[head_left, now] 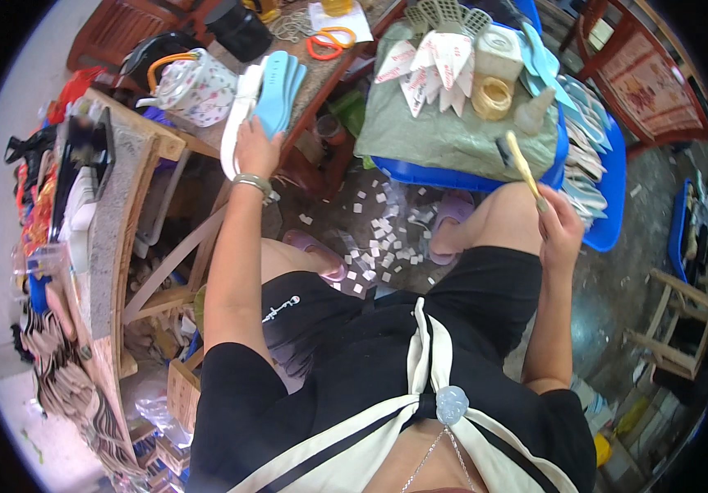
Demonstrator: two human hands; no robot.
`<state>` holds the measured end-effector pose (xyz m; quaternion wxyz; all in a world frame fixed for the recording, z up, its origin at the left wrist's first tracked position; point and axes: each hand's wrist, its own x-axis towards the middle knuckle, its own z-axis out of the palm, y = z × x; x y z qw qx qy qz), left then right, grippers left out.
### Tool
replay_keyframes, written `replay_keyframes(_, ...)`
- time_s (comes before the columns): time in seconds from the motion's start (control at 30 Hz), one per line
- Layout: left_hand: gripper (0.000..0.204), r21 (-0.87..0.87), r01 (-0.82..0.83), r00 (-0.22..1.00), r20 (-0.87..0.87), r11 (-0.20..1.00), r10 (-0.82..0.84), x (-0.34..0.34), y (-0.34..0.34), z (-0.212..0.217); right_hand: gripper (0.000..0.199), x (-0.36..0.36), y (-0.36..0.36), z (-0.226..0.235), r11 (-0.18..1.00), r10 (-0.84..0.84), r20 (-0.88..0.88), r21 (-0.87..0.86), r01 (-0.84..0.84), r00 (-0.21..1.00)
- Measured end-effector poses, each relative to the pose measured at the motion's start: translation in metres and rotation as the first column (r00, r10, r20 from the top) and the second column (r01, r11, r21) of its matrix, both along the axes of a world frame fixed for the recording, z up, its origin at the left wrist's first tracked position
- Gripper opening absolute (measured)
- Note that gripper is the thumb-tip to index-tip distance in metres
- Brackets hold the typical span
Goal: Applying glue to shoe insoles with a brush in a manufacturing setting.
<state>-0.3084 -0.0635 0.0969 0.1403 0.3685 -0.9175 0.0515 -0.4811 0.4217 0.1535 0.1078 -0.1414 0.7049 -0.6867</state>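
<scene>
Workshop: brush (521, 162), stacked blue soles (282, 89)

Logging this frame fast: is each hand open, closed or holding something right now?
Left hand: at the light-blue pieces; its grip cannot be told.
Right hand: closed, holding a brush.

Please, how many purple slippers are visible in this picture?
2. One smooth purple slipper is on the left foot, left of the scattered small white squares; the other purple slipper is on the right foot. More could be hidden.

1 fisheye view, head-mounted, facing down, near the torso (333, 374), left hand (259, 150) and right hand (562, 226) farther
</scene>
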Motion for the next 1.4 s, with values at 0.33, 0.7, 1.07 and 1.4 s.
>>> replay_keyframes(0.33, 0.034, -0.123, 0.230, 0.927, -0.276, 0.965, -0.256, 0.009, -0.011, -0.008, 0.025, -0.095, -0.047, -0.028, 0.902, 0.058, -0.369, 0.418, 0.109, 0.928)
replay_keyframes(0.7, 0.021, 0.672, 0.447, 0.578, -0.721, 0.591, 0.382, 0.030, 0.058, 0.055, 0.025, -0.170, -0.107, -0.019, 0.423, 0.284, -0.430, 0.858, 0.291, 0.857)
replay_keyframes(1.07, 0.024, 0.664, 0.720, 0.596, -0.444, -0.201, 0.669, 0.052, 0.192, 0.019, 0.022, -0.139, -0.098, -0.023, 0.433, 0.349, -0.529, 0.823, 0.367, 0.774)
replay_keyframes(1.4, 0.024, 0.677, 0.719, 0.530, -0.387, -0.158, 0.755, 0.054, 0.207, 0.005, 0.023, -0.019, -0.060, -0.052, 0.875, 0.321, -0.074, 0.404, -0.265, 0.944)
